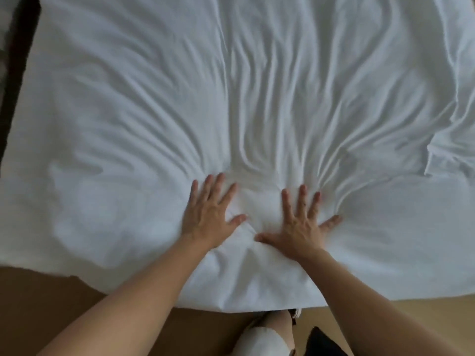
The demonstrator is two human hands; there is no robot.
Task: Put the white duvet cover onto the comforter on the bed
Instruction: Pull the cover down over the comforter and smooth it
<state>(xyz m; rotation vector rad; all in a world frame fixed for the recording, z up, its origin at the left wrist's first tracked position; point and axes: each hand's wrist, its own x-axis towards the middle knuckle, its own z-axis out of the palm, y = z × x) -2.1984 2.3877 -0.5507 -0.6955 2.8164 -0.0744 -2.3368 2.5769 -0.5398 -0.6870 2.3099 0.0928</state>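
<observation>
**Both palms flat on the spread cover**

Pressing down on the white duvet cover [257, 98], low in the centre of the frame, with both hands at once. With the left hand [209, 217]: palm down, fingers [219, 186] straight and fanned wide, thumb angled out to the right. With the right hand [300, 227], just beside it on the right: also palm down, fingers [302, 199] splayed wide, thumb pointing left, near the left thumb but apart from it. Gripping nothing and pinching nothing, only lying flat on the cloth, with bare forearms reaching in from the bottom corners.

Spread over the bed and filling nearly the whole frame, from the top edge down to a hem low in the picture. Creased in long wrinkles fanning upward and outward from the fingertips, densest in the centre. Doubled over into a loose fold [442, 150] at the right edge of the frame.

Below the hem, brown floor [51, 304] at lower left, paler at lower right. Along the upper left edge, a dark strip [15, 73], too blurred to identify. At bottom centre, part of a leg [264, 337], blurred.
</observation>
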